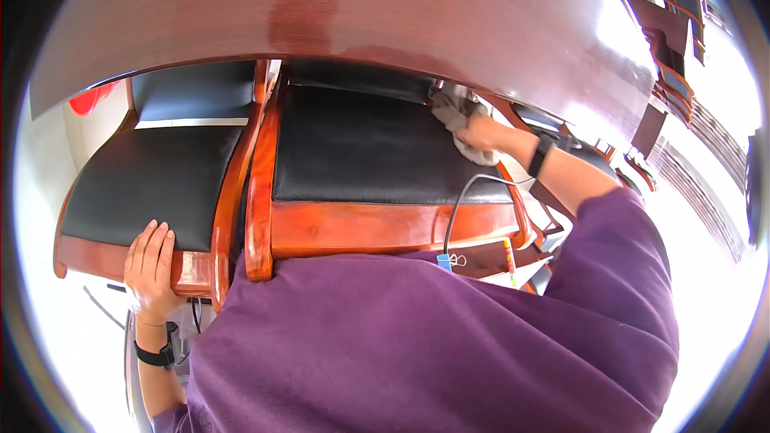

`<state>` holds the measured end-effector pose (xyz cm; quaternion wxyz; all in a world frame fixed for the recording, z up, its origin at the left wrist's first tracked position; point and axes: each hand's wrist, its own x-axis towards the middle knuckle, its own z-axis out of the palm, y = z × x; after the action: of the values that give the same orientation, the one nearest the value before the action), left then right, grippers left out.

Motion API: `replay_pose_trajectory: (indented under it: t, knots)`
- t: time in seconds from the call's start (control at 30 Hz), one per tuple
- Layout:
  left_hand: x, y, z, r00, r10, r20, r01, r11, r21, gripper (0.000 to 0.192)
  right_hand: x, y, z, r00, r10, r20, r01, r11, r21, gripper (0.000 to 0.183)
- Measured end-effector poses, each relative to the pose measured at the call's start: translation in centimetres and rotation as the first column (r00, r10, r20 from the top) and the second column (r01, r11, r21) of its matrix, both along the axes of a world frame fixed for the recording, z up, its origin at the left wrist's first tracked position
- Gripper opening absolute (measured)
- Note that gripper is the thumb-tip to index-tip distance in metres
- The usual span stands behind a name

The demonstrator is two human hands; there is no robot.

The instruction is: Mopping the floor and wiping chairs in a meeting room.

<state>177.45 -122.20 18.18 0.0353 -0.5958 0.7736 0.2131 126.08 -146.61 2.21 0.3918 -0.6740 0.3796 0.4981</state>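
Observation:
My right hand (481, 133) grips a crumpled grey cloth (448, 113). It is at the rear right corner of a black-padded wooden chair (373, 144), beside the right armrest; the hand and cloth are slightly blurred. My left hand (150, 261) lies over the front edge of a second, similar chair (150, 174) to the left. Its fingers rest on the pad and its palm is against the glossy wooden front rail (195, 267); the thumb is hidden. Both wrists wear black straps.
A glossy reddish-brown tabletop (421, 18) spans the far side, overlapping the chair backs. A grey cable (458, 204) arches from the right wrist across the middle chair's front. A blue binder clip (444, 262) is by the purple shirt. More chairs (674, 66) stand far right.

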Motion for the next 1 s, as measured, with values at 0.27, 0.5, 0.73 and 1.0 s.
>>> replay_pose_trajectory:
  t: [0.27,0.5,0.73,1.0]
  knots:
    - [-0.6,-0.8,0.0,1.0,0.014,0.013,-0.014,0.999,0.034,0.05,-4.5,-1.1,-19.3,0.872,-0.49,-0.011,0.478,0.856,-0.196,0.037]
    - [-0.9,-1.2,0.1,0.999,-0.01,0.047,0.007,0.997,0.073,0.047,-6.7,1.2,-23.5,0.878,-0.472,0.081,0.475,0.837,-0.272,0.036]
    - [-0.9,-1.3,0.3,0.998,-0.013,0.054,0.009,0.996,0.083,0.048,-0.3,1.2,-23.1,0.898,-0.393,0.2,0.431,0.876,-0.215,0.036]
    - [-1.0,-1.0,0.5,0.998,0.023,0.057,-0.028,0.997,0.079,0.05,14.3,2.3,-19.8,0.83,-0.338,0.443,0.404,0.913,-0.062,0.036]
